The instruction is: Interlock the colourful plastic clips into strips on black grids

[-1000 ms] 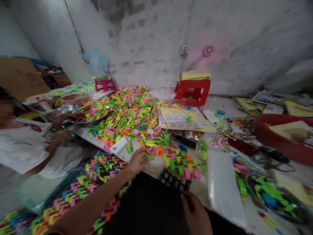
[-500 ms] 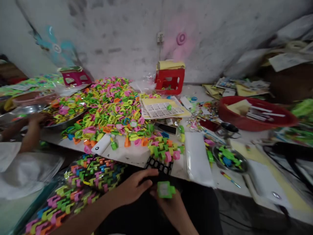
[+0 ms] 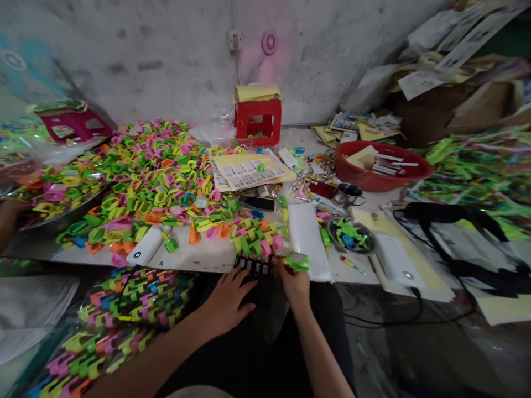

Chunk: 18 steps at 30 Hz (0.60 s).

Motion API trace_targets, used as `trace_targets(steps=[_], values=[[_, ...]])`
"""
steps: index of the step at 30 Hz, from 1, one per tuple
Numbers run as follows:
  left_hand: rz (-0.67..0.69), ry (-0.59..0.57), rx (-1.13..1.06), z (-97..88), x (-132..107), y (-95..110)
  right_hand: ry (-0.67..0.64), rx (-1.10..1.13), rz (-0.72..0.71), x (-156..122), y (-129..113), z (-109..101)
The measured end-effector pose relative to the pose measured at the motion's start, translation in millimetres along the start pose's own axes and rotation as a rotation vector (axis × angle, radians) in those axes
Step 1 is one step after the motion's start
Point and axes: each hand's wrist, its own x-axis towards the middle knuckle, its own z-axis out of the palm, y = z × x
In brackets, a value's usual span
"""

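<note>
My right hand (image 3: 293, 282) holds a small green plastic ring toy (image 3: 297, 261) at the table's front edge, beside a black grid rack (image 3: 254, 266) filled with coloured ring pieces (image 3: 254, 237). My left hand (image 3: 227, 301) rests with fingers spread on my dark lap, fingertips just below the rack. A big heap of loose pink, green, yellow and orange rings (image 3: 157, 177) covers the table behind.
A white power bank (image 3: 145, 251), a phone (image 3: 257, 203), a printed sheet (image 3: 246, 171), a red stool (image 3: 258, 120), a red basin (image 3: 379, 166), a steel bowl of green pieces (image 3: 350, 236) and black cables (image 3: 452, 221) lie around. Another person's hand (image 3: 10, 213) is at far left.
My left hand picked a green piece from the table, brought it to my lap and passed it to my right hand, which lifted it to the rack. The camera turned right.
</note>
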Motion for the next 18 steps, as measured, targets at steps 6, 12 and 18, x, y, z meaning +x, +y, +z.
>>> trace_targets(steps=[6,12,18], values=[[0.108,0.183,-0.253,-52.0,21.6,34.2,-0.040,-0.092,-0.203,5.1,-0.2,-1.7],[0.120,0.377,0.023,-61.9,70.4,33.7,-0.158,-0.121,-0.298,4.3,-7.2,-3.1],[0.064,0.414,0.068,-47.5,84.3,26.1,-0.156,-0.111,-0.279,3.8,-0.4,0.7]])
